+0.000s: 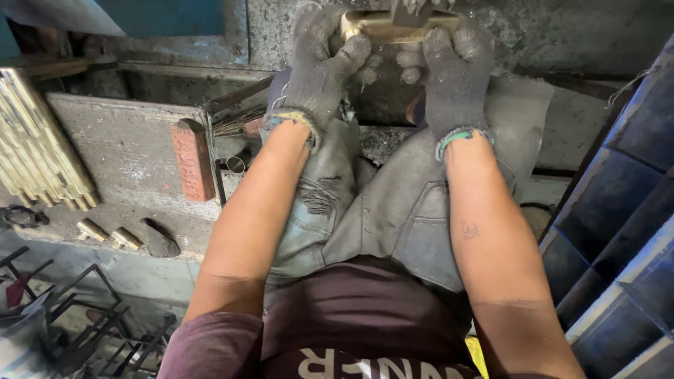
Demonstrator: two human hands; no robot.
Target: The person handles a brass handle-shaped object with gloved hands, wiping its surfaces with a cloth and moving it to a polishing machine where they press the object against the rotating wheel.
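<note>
far left: stack of brass rods (38, 144) on the bench (126, 147) | reddish block (193, 160) nearby | my left hand (319, 70) grip clamped tight on brass bar (393, 27), top centre | right hand (453, 74) grip wrapped round its other end

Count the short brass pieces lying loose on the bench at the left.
2: one brass piece near the bench's front edge, the other just right of it, beside a dark stone. More may be hidden.
</note>
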